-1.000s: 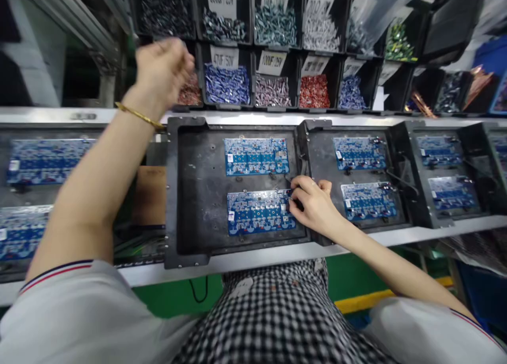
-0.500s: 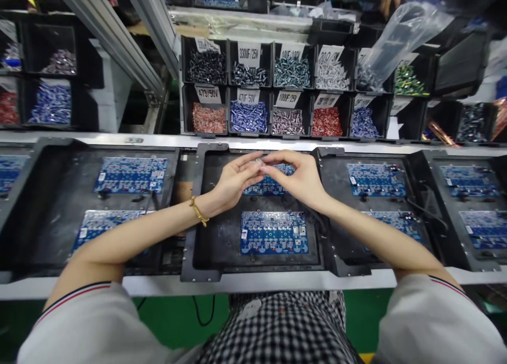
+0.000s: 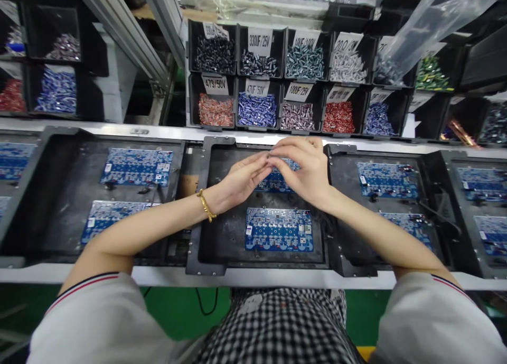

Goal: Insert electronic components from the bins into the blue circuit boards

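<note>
My left hand (image 3: 241,183) and my right hand (image 3: 304,169) meet at the fingertips above the middle black tray (image 3: 221,232). Both are closed in a pinch; whatever lies between the fingers is too small to make out. Below them, a blue circuit board (image 3: 273,184) is partly covered by my fingers. Nearer to me in the same tray lies a second blue circuit board (image 3: 278,230), fully visible, with white markings and small parts on it.
Beyond the tray stand two rows of labelled black bins, among them one of blue capacitors (image 3: 257,110) and one of red parts (image 3: 339,117). A clear plastic bag (image 3: 433,23) leans over the right bins. Neighbouring trays hold more circuit boards (image 3: 137,167). A metal post (image 3: 162,26) rises at the left.
My hands stay together, while the right fingers have lifted and curled more over the left fingertips. The camera view has shifted slightly. Another person's hand at the top right is out of view.
</note>
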`<state>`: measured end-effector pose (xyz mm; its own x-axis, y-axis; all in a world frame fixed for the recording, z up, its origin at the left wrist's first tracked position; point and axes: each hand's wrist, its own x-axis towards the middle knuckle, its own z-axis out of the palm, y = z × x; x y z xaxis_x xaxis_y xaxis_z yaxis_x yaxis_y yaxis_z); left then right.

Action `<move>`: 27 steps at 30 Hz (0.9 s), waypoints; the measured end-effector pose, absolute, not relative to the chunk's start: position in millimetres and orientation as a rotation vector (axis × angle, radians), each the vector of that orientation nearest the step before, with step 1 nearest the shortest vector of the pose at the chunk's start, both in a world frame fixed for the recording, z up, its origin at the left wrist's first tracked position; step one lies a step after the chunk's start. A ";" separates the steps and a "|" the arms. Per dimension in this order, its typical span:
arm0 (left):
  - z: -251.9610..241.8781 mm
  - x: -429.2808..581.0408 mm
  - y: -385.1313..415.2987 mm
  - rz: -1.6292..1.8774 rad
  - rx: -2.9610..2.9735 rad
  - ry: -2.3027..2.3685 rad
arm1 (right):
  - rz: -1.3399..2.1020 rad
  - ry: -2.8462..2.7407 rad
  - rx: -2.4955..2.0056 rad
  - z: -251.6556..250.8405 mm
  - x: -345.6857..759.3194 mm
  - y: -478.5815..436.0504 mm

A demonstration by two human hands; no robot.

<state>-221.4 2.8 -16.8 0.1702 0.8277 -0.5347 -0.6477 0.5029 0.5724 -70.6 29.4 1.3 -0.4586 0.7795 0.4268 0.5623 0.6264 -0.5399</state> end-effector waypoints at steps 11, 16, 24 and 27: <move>-3.3 -222.9 5.4 0.951 0.086 0.848 | 0.082 -2.573 -1.121 12.1 -76.8 19.6; -0.3 -222.0 6.6 0.969 0.082 0.885 | 0.346 -2.504 -1.145 13.1 -80.6 22.6; -13.7 -293.9 85.1 1.368 0.953 1.438 | 0.651 -2.223 -1.209 -4.2 -64.7 56.6; -19.3 -329.9 126.6 1.313 1.133 1.606 | 0.873 -2.314 -1.171 -25.2 -72.8 75.0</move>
